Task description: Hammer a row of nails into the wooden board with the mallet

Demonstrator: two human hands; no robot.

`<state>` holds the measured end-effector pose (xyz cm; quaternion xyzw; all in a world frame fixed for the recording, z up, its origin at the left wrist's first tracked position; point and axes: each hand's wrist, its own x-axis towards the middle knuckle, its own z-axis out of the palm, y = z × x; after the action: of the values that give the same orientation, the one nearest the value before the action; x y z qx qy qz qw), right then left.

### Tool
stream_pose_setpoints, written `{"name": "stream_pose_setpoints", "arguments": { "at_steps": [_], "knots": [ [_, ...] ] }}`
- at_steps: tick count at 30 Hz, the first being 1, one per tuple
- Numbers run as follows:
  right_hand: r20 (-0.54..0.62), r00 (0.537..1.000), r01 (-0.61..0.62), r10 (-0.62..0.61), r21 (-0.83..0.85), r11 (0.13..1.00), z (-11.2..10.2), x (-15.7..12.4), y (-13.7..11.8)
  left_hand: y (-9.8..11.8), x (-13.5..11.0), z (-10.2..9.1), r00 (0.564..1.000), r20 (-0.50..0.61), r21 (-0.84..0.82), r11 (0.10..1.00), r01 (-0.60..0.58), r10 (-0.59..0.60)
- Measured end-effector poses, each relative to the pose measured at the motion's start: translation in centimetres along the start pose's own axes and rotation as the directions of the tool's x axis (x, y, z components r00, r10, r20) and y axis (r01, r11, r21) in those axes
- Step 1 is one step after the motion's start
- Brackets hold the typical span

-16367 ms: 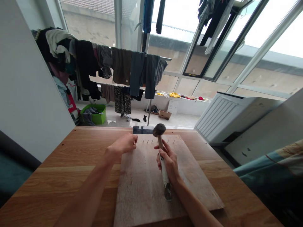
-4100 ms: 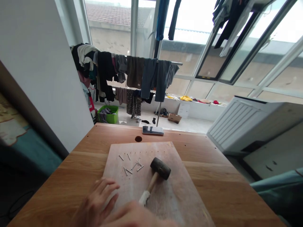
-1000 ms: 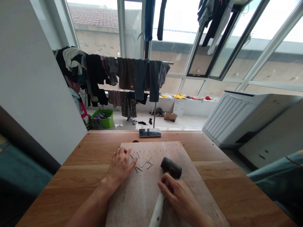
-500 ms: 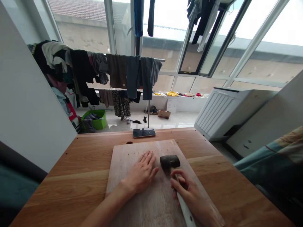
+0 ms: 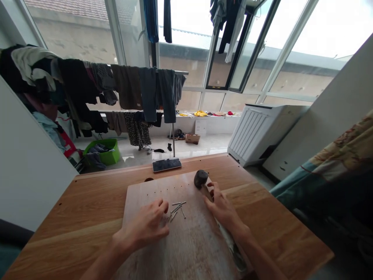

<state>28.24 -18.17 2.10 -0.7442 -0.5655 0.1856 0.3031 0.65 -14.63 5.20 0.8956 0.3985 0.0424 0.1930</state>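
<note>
We have the loose nails [image 5: 177, 208] lying in a small heap on the wooden board [image 5: 145, 192], just beyond and to the right of our left hand [image 5: 147, 225], their long axes fanning away from us toward the far right. That hand rests on the board with fingers [image 5: 159, 205] loosely spread, holding nothing, fingertips just beside the nearest nail. Our right hand [image 5: 223, 208] is closed around the mallet [image 5: 201, 179] handle, head raised past the nails. The left hand is nearer them.
</note>
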Motion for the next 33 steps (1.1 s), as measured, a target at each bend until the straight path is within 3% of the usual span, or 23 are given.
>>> {"name": "stream_pose_setpoints", "arguments": {
  "at_steps": [4, 9, 14, 18, 23, 27, 30, 33],
  "knots": [
    [0.17, 0.985, 0.005, -0.014, 0.053, 0.999, -0.1, 1.3, 0.6, 1.4, -0.4, 1.1, 0.998, 0.0, 0.065, 0.996, 0.061, -0.061],
    [0.283, 0.959, -0.075, 0.012, 0.215, 0.974, -0.8, 3.4, 0.4, 2.4, 0.2, 1.4, 0.992, 0.058, 0.171, 0.98, 0.1, -0.111],
    [0.255, 0.965, -0.133, 0.058, 0.288, 0.948, -0.4, 4.3, -0.1, 3.3, 0.5, 1.0, 0.993, 0.092, 0.262, 0.964, 0.044, -0.07],
    [0.247, 0.967, -0.144, 0.058, 0.344, 0.928, 0.3, 4.0, 0.5, 3.5, 1.3, 0.3, 0.999, 0.036, 0.126, 0.992, 0.017, -0.022],
    [0.241, 0.969, -0.166, 0.06, 0.451, 0.877, 0.6, 4.1, 1.5, 2.0, 6.0, -0.4, 0.981, -0.18, -0.228, 0.967, -0.111, 0.07],
    [0.221, 0.974, -0.157, 0.052, 0.491, 0.857, 0.7, 4.3, 1.5, 1.2, 12.1, 1.2, 0.953, -0.304, -0.458, 0.876, -0.152, 0.007],
    [0.207, 0.976, -0.162, 0.065, 0.497, 0.853, 0.6, 4.3, 1.4, 1.6, 15.4, 3.0, 0.938, -0.345, -0.488, 0.849, -0.204, 0.027],
    [0.189, 0.979, -0.165, 0.079, 0.5, 0.85, 0.4, 4.2, 1.4, 2.1, 16.8, 4.6, 0.918, -0.387, -0.433, 0.862, -0.265, 0.088]
  ]
}}
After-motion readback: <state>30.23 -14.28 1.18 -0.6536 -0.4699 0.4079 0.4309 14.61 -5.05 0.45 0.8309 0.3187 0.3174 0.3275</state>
